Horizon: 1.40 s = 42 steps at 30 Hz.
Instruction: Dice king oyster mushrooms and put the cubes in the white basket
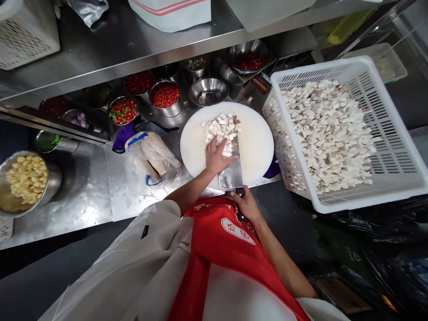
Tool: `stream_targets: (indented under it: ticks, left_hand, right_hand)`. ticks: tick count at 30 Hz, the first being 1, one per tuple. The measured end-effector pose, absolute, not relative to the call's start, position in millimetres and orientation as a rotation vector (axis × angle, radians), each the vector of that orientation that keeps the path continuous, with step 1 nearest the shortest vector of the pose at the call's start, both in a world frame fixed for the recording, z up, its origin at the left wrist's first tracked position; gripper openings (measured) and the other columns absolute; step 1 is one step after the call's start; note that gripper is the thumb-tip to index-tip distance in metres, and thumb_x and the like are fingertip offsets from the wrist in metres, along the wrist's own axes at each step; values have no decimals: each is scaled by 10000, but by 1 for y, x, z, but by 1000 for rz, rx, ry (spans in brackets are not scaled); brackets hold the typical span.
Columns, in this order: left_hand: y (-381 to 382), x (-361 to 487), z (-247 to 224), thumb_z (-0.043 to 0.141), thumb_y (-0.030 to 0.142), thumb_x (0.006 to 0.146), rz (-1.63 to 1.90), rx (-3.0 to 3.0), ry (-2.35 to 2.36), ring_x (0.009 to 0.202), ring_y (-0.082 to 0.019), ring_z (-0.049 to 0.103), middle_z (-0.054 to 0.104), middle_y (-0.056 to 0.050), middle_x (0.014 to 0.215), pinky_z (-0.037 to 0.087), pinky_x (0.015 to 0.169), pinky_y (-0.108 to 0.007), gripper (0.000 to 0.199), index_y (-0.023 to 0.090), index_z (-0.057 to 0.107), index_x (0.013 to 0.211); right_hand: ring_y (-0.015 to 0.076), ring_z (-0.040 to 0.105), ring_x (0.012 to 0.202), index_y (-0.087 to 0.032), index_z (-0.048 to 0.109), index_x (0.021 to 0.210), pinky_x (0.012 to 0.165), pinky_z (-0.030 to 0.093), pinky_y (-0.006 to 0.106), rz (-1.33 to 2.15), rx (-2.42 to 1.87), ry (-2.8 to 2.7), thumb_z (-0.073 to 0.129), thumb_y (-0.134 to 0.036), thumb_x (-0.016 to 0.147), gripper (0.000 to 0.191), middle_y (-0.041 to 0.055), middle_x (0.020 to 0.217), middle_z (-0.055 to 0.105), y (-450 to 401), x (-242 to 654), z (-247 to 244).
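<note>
Diced white pieces (221, 128) heaped on the cutting board (257, 133), centre to far side, a few with brown skin; left hand (216, 157) on the near edge of the heap, fingers spread wide, thumb reaching across the cleaver blade (230, 174); blade lies low over the near part of the board, alongside the heap, exact contact under the palm hidden; right hand (246, 204) at the board's near edge, fingers closed round the black handle; step in hand looks like gathering or steadying cut pieces against the blade, whether scooping or pausing between cuts cannot tell; any move from this pose seems to call for a flat, steady blade and left fingertips clear of the edge, since loose cubes could roll off. Right of the board, close by, white basket (354, 203) with many more diced pieces (327, 133); left of the board, clear plastic bag (150, 156) with long pale uncut pieces; beyond the board, shallow steel bowl (198, 94) with a small white bit; beyond it to the left, container of chopped red peppers (165, 96); far left of the board, steel bowl of yellowish pieces (26, 176).
</note>
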<state>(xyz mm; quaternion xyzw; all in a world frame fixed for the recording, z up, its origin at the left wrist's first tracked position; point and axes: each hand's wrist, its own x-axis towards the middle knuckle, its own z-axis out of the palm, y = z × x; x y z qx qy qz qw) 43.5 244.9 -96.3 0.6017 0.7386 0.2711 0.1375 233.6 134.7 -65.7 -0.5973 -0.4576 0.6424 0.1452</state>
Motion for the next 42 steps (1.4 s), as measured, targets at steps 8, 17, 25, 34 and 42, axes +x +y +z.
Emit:
stream_targets:
  ticks: [8,17,25,34,42]
  left_hand:
    - [240,50,-76,780,534,784,929,1590,2301,1423,-301,418,410,-119,1522,414,1176,-486,640,254,573,1321]
    - [278,123,9,681,667,817,1109,1811,2041,1513,-345,259,246,-43,1608,290,1263,-551,682,342,474,1380]
    - [358,297,30,617,768,792,1063,2156,1411,1502,-342,281,328,-95,1586,315,1240,-529,748,278,565,1355]
    - [402,410,-32,481,524,978,574,2409,1147,1532,-379,212,405,-46,1577,34,1272,-641,422,319,678,1289]
    - [414,335,-18,447,444,1023,780,2336,1114,1480,-246,362,488,-13,1522,328,1240,-417,353,289,747,1129]
  right_hand:
    - [150,462,361,-269,448,1004,376,370,247,1956,-1564,-1376,631,-487,850,324,-125,461,480,145,243,-48]
    - [161,512,418,-274,489,1072,425,407,275,1854,-1493,-1240,635,-467,855,325,-97,538,525,164,312,-3]
    - [155,505,417,-289,407,1046,424,453,312,1453,-1675,-773,692,-455,781,423,-93,626,511,172,399,29]
    - [120,503,437,-278,522,1068,383,428,282,1297,-1773,-367,816,-378,635,533,-46,793,604,132,458,69]
    - [176,505,459,-304,554,867,418,420,354,998,-1795,-487,803,-391,717,303,-28,674,567,119,434,77]
